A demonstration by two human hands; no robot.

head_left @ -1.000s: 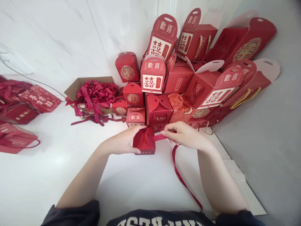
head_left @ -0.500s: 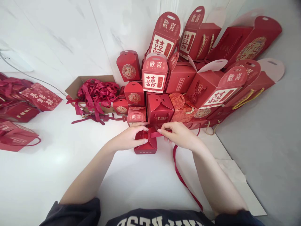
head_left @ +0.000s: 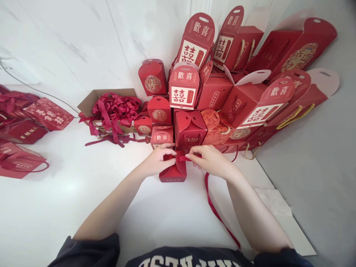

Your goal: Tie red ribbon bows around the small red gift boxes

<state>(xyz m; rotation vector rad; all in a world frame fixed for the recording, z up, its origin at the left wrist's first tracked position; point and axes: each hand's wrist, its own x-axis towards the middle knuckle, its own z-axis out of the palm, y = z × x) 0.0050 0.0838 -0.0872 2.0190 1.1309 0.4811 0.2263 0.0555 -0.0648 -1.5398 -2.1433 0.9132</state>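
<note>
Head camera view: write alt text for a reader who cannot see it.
A person's right hand pinches a red ribbon at the top of a small red box on a white surface, with the left hand at its flaps. Behind stand stacked red boxes; to their left, a cardboard box overflows with loose ribbons.

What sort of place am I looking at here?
Most likely a gift-packing corner, in a shop or home: stacked red decorative boxes, a cardboard box heaped with red ribbons, and the person's right hand holding a ribbon at a small red box.
</note>
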